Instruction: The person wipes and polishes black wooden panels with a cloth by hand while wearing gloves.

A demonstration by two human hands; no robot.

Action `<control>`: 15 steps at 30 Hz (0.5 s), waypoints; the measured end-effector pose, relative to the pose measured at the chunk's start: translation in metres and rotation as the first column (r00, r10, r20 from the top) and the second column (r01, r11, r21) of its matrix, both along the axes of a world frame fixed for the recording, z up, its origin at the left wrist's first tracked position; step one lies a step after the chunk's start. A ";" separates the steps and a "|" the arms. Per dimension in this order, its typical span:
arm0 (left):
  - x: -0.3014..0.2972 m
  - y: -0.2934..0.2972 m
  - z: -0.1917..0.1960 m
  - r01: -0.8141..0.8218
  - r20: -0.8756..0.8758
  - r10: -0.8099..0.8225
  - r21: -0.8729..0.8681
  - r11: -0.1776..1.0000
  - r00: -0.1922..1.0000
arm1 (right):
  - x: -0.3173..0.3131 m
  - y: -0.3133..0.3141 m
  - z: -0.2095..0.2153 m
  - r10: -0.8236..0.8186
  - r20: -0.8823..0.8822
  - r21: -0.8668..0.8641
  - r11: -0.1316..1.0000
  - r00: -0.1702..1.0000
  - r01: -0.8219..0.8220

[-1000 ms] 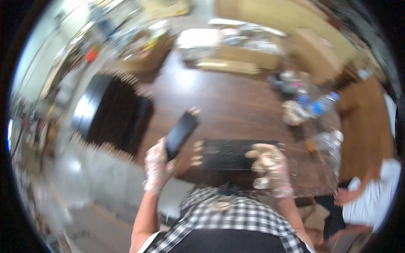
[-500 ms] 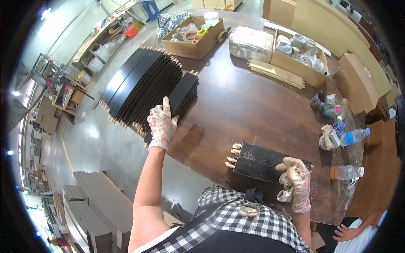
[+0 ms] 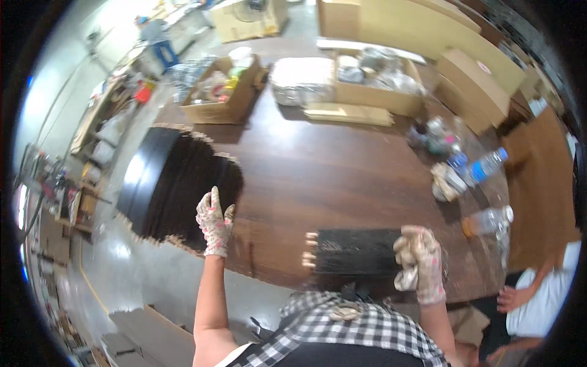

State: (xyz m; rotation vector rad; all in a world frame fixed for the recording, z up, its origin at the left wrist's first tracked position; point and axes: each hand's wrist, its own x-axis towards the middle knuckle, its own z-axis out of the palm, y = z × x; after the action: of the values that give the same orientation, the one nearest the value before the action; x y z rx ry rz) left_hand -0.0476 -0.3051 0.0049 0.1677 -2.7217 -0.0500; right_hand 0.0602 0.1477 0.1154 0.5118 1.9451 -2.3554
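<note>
while the right hand (image 3: 423, 262) overlaps boards (image 3: 354, 251), a label (image 3: 480, 172) shows blue.

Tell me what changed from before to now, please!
The left hand moved a black board leftward, to the right end of the big stack, and seems to have let go. The right hand still holds a pale cloth by the other boards; the bottles stayed put.

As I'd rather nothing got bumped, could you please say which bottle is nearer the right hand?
The white-capped bottle, amber at the end opposite its cap, is nearer the right hand; the blue-capped bottle, labelled blue, is farther off.
</note>
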 end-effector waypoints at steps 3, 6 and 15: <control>0.010 0.074 0.037 0.510 -0.153 -0.487 0.240 0.826 0.860 | -0.011 0.031 -0.021 -0.275 -0.052 -0.232 0.938 0.960 0.256; 0.042 0.154 0.089 0.717 0.023 -0.768 0.343 0.607 0.640 | -0.005 0.059 -0.008 -0.497 -0.106 -0.284 0.845 0.861 0.453; 0.050 0.243 0.066 0.775 0.438 -0.806 0.310 0.551 0.398 | 0.011 -0.019 -0.027 -0.083 -0.421 0.552 0.766 0.903 0.328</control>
State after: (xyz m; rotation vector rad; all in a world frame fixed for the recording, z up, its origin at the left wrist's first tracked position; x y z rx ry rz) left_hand 0.0029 -0.0619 0.0713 -1.3553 -3.0474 -0.4160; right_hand 0.0708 0.1290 0.0886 0.3166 3.0157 -1.9776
